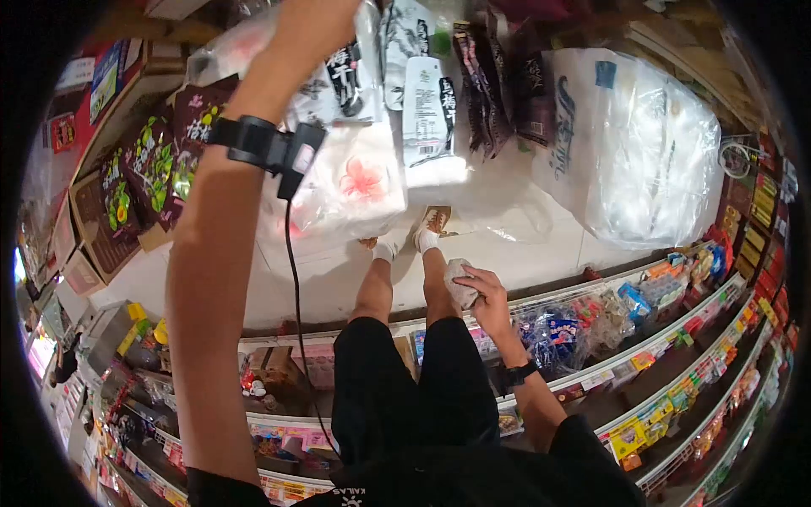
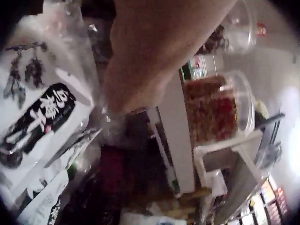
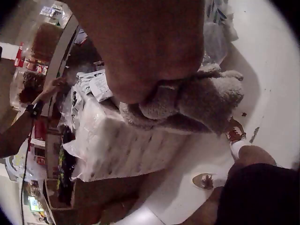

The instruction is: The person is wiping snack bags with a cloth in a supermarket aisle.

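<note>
Cloth (image 1: 460,286), grey and fluffy: sat bunched, clamped in the curl of the right hand (image 1: 488,297), and spilled past the grip! Looked light, soft, hard to break; judged best taken by the thick middle. At the left hand (image 2: 136,86), near white plum packets (image 2: 51,93), couldn't tell the grip's state. Beyond the right grip, spotted a clear bag (image 1: 642,152) packed with something white; well left of that grip, a brown carton (image 1: 110,241), seemingly filled with dark packets (image 1: 154,165). Past the left grip, caught a clear tub (image 2: 246,105) of reddish-brown pieces.
</note>
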The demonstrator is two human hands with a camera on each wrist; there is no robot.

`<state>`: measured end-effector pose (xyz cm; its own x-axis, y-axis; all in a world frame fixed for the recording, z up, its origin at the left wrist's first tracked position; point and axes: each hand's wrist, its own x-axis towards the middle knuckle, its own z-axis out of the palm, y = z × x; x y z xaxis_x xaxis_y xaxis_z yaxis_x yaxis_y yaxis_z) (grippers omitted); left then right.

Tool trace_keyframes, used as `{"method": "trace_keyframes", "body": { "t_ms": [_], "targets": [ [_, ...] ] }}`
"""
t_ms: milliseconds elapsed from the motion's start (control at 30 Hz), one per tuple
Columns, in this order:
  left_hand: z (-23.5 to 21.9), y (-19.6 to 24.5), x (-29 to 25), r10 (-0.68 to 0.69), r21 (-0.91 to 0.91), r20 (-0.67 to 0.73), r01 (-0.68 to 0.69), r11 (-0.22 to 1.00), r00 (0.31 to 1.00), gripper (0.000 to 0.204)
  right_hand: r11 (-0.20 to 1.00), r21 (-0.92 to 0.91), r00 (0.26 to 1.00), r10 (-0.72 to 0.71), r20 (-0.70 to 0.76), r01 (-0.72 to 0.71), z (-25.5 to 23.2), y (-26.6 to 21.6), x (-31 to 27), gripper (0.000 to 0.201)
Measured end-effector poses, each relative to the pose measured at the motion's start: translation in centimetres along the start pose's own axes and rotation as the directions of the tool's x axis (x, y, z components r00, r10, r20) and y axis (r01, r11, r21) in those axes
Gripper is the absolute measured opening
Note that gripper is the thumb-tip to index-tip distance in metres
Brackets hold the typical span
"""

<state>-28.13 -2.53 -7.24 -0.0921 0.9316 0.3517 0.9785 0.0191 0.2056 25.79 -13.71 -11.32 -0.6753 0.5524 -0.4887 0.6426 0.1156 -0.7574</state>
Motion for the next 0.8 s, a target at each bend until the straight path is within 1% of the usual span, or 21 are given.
{"method": "trace_keyframes", "body": {
  "t_ms": [33, 67, 100, 133, 167, 233, 267, 333, 367, 400, 433, 467, 533, 600, 633, 667, 700, 733, 767, 800],
  "targets": [
    [2.0, 1.4, 0.9, 0.012, 0.096, 0.018, -0.014, 0.995, 1.0, 0.035, 1.0, 0.029, 1.0, 0.01, -0.013, -0.01, 0.0, 0.3, 0.0, 0.064],
    [3.6, 2.6, 1.1, 0.11, 0.027, 0.057, -0.112, 0.993, 0.992, 0.03, 0.998, 0.058, 0.999, 0.022, -0.026, -0.021, 0.0, 0.6, 0.1, 0.064],
    [4.6, 5.0, 1.6, 0.063, 0.083, 0.248, -0.086, 0.993, 0.967, 0.028, 0.997, 0.067, 0.999, 0.026, -0.036, -0.023, -0.2, 0.5, 0.2, 0.064],
    [5.4, 7.3, 1.6, -0.001, 0.145, 0.425, -0.067, 0.987, 0.905, 0.028, 0.994, 0.1, 0.998, 0.043, -0.04, -0.039, -0.4, 0.3, 0.2, 0.064],
    [6.8, 8.0, 0.9, 0.007, 0.141, 0.428, -0.074, 0.987, 0.904, 0.028, 0.99, 0.131, 0.997, 0.061, -0.042, -0.055, -0.8, 0.1, 0.1, 0.063],
    [9.3, 8.8, -0.8, 0.064, 0.14, 0.286, -0.108, 0.984, 0.956, 0.01, 0.991, 0.125, 0.997, 0.058, -0.041, -0.053, -1.5, 0.2, 0.0, 0.064],
    [10.3, 9.0, -1.2, 0.069, 0.138, 0.285, -0.112, 0.984, 0.956, 0.01, 0.992, 0.117, 0.998, 0.053, -0.035, -0.049, -1.8, 0.3, 0.0, 0.064],
    [10.9, 9.5, -1.6, 0.017, 0.044, 0.315, -0.033, 0.998, 0.949, 0.024, 0.991, 0.121, 0.997, 0.061, -0.053, -0.055, -2.3, 0.7, -0.1, 0.065],
    [11.1, 9.3, -1.7, 0.001, -0.077, 0.266, 0.02, 0.997, 0.964, 0.023, 0.991, 0.124, 0.996, 0.065, -0.068, -0.057, -2.4, 0.8, -0.2, 0.065],
    [10.7, 9.6, -1.9, 0.001, -0.076, 0.272, 0.021, 0.997, 0.962, 0.023, 0.99, 0.128, 0.996, 0.068, -0.065, -0.059, -2.5, 1.0, -0.2, 0.065],
    [10.1, 10.0, -2.5, -0.139, -0.193, 0.353, 0.217, 0.957, 0.925, 0.023, 0.992, 0.116, 0.996, 0.052, -0.073, -0.043, -2.7, 1.2, -0.1, 0.066],
    [9.4, 10.4, -3.2, -0.258, -0.287, 0.446, 0.41, 0.866, 0.857, 0.023, 0.994, 0.102, 0.996, 0.035, -0.08, -0.027, -2.8, 1.2, -0.1, 0.066],
    [5.7, 11.5, -4.3, -0.266, -0.293, 0.438, 0.416, 0.861, 0.859, 0.021, 0.994, 0.105, 0.996, 0.04, -0.076, -0.032, -2.7, 1.1, 0.1, 0.066],
    [1.5, 13.3, -6.0, -0.332, -0.438, 0.537, 0.592, 0.676, 0.776, 0.02, 0.994, 0.1, 0.996, 0.043, -0.072, -0.036, -2.6, 0.7, 0.5, 0.066],
    [0.1, 13.9, -7.7, -0.341, -0.438, 0.536, 0.599, 0.67, 0.773, 0.02, 0.994, 0.104, 0.998, 0.037, -0.06, -0.031, -2.6, 0.3, 0.7, 0.066],
    [-1.2, 14.2, -9.8, -0.407, -0.574, 0.543, 0.679, 0.458, 0.734, 0.022, 0.994, 0.109, 0.999, 0.03, -0.043, -0.025, -2.5, -0.2, 0.9, 0.067],
    [-2.2, 14.0, -11.9, -0.466, -0.68, 0.559, 0.701, 0.217, 0.686, 0.024, 0.995, 0.101, 0.999, 0.023, -0.029, -0.02, -2.3, -0.8, 1.3, 0.067],
    [-2.9, 13.6, -14.0, -0.483, -0.68, 0.554, 0.703, 0.209, 0.678, 0.024, 0.995, 0.099, 1.0, 0.008, -0.02, -0.006, -2.2, -1.5, 1.7, 0.067],
    [-3.3, 13.0, -16.5, -0.549, -0.752, 0.579, 0.656, -0.074, 0.603, 0.026, 0.995, 0.096, 1.0, -0.007, -0.01, 0.008, -2.0, -2.4, 2.2, 0.068],
    [-3.6, 12.6, -18.7, -0.591, -0.775, 0.617, 0.532, -0.342, 0.519, 0.028, 0.996, 0.086, 1.0, -0.016, 0.009, 0.015, -1.8, -3.3, 2.8, 0.068]
  ]
}}
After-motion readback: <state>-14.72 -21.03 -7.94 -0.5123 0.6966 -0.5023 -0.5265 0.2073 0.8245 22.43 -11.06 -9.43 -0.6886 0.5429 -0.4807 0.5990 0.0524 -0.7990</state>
